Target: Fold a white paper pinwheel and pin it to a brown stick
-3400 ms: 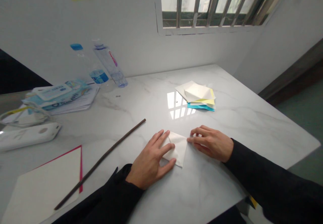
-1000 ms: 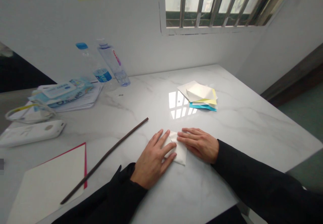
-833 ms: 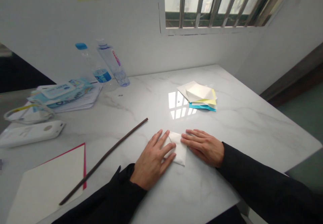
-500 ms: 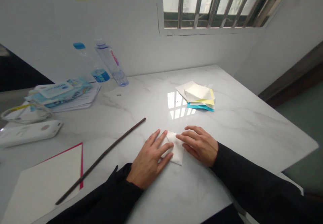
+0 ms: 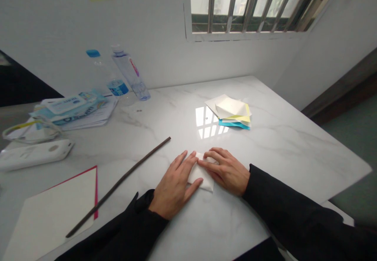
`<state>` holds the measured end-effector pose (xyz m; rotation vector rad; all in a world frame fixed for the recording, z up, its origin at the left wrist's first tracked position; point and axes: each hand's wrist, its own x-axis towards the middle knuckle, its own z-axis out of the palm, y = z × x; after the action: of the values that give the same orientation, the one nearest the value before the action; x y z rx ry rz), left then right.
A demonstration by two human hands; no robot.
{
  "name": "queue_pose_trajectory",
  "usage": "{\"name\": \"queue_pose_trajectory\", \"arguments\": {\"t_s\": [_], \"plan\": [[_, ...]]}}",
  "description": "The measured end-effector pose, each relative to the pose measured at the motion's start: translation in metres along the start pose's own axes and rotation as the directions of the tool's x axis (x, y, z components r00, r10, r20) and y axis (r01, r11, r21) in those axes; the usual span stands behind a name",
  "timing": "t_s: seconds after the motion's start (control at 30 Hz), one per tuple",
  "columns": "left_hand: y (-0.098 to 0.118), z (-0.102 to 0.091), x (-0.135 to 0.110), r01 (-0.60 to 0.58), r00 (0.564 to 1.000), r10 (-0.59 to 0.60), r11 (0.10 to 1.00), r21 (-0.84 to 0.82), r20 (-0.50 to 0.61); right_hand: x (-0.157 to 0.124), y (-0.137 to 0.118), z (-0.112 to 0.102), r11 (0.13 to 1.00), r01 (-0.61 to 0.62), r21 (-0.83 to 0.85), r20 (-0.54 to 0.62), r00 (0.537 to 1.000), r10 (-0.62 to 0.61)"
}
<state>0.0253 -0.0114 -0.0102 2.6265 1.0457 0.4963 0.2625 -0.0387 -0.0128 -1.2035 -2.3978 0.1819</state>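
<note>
A small folded piece of white paper (image 5: 203, 179) lies on the marble-patterned table between my two hands. My left hand (image 5: 176, 184) rests over its left side, fingers stretched out and thumb lying across the lower part. From the right, my right hand (image 5: 225, 170) presses its fingertips on the paper's upper part, close to the left fingertips. Its fingers are partly bent but apart, and part of the paper is hidden beneath them.
A thin dark stick (image 5: 118, 184) lies left of my hands, over cream sheets (image 5: 55, 214) with a red edge. Folded coloured papers (image 5: 231, 110) are piled ahead. Two plastic bottles, one clear-purple bottle (image 5: 129, 72), stand by the wall. A white power strip (image 5: 35, 154) lies far left.
My right hand has slid left across the paper, its fingertips now near the left hand's. The left hand's fingers have shifted slightly and stay on the paper.
</note>
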Motion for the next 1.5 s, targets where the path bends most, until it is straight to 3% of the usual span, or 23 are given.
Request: {"name": "queue_pose_trajectory", "arguments": {"t_s": [0.4, 0.7, 0.87, 1.07, 1.27, 1.5], "plan": [[0.001, 0.0, 0.001, -0.024, 1.0, 0.023, 0.999, 0.04, 0.004, -0.002, 0.003, 0.004, 0.992, 0.029, 0.124, -0.11, 0.994, -0.016], [0.0, -0.001, 0.001, -0.01, 1.0, 0.01, 1.0, 0.004, -0.012, -0.009, 0.002, 0.004, 0.997, 0.003, 0.078, -0.093, 0.996, 0.004], [0.0, -0.001, 0.001, -0.007, 1.0, 0.007, 1.0, 0.002, 0.006, -0.01, 0.005, 0.002, 0.985, 0.02, 0.169, -0.108, 0.994, -0.002], [-0.002, 0.0, 0.0, -0.022, 0.999, 0.022, 1.0, 0.016, 0.029, -0.013, 0.015, 0.001, 0.961, -0.05, 0.272, -0.231, 0.966, 0.116], [0.001, -0.001, 0.002, -0.013, 1.0, 0.013, 1.0, -0.018, 0.01, 0.0, 0.023, 0.0, 0.951, -0.052, 0.306, -0.159, 0.982, 0.105], [0.004, -0.005, 0.001, 0.008, 0.994, -0.012, 0.999, -0.041, -0.107, 0.002, 0.019, 0.0, 0.969, 0.027, 0.245, -0.151, 0.989, 0.011]]}}
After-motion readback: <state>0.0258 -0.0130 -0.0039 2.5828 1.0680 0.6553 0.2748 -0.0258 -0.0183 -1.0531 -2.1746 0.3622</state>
